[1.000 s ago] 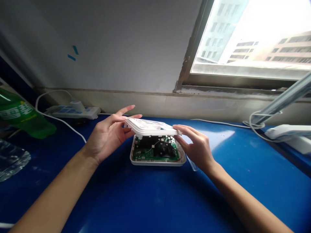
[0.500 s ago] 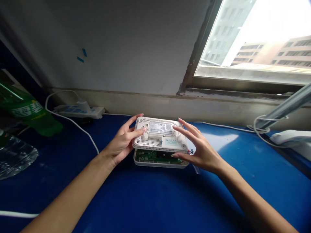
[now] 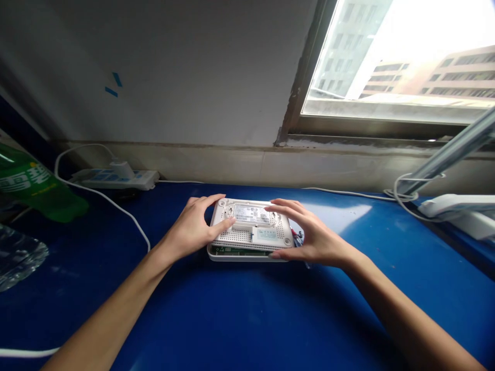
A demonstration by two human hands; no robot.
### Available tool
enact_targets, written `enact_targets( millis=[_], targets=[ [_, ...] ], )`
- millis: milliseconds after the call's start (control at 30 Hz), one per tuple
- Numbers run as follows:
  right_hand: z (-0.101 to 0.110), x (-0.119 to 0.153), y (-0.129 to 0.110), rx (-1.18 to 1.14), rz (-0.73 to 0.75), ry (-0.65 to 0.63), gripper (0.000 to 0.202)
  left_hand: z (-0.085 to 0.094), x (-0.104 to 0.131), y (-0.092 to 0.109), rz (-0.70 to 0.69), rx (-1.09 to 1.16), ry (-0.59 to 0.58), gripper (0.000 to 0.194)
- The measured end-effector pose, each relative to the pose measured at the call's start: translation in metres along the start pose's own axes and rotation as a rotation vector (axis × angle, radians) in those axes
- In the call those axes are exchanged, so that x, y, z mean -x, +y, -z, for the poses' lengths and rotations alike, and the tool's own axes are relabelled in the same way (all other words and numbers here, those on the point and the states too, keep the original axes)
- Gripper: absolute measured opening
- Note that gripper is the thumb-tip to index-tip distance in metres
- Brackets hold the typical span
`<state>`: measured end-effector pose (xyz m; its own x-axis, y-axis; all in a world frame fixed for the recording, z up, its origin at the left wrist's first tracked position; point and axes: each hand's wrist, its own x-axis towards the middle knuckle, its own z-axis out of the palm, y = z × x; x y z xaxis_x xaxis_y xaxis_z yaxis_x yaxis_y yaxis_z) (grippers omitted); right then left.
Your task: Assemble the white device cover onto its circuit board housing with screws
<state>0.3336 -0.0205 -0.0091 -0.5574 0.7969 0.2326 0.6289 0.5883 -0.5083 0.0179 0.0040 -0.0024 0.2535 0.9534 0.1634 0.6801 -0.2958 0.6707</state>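
A white perforated cover [image 3: 235,236] with printed labels lies over a white shallow case [image 3: 247,258]. Along the front a narrow gap shows part of a green circuit board [image 3: 226,251]. My left hand [image 3: 191,221] grips the cover's left end, thumb on top and fingers at the back edge. At the right end my right hand [image 3: 315,234] holds the cover, with its thumb low at the front corner and fingers over the top. Small red and dark pieces [image 3: 297,238] show beside the right end, partly hidden by that hand.
On the left are a green bottle [image 3: 42,190], a clear bottle [image 3: 21,257] and a power strip [image 3: 143,179] with a white cable. A metal pole [image 3: 444,154] and white base [image 3: 460,208] stand at the right on the blue table [image 3: 232,319].
The cover has come down closer to the case, narrowing the front gap and hiding more of the board. My hands have moved with it, and the whole view has shifted slightly.
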Motion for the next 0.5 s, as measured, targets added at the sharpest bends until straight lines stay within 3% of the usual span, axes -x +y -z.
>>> enact_targets(
  millis=[100, 300, 500],
  targets=[
    [-0.001, 0.001, 0.0, 0.0, -0.015, -0.034, 0.086, 0.0, 0.001, -0.004, -0.015, -0.114, -0.017, 0.075],
    [-0.003, 0.0, 0.001, -0.003, -0.002, -0.048, 0.089, -0.002, 0.002, -0.014, 0.079, 0.018, -0.117, 0.083],
    [-0.003, -0.001, 0.002, -0.028, 0.012, -0.042, 0.092, 0.003, 0.0, -0.014, 0.056, 0.046, -0.093, 0.074]
  ],
)
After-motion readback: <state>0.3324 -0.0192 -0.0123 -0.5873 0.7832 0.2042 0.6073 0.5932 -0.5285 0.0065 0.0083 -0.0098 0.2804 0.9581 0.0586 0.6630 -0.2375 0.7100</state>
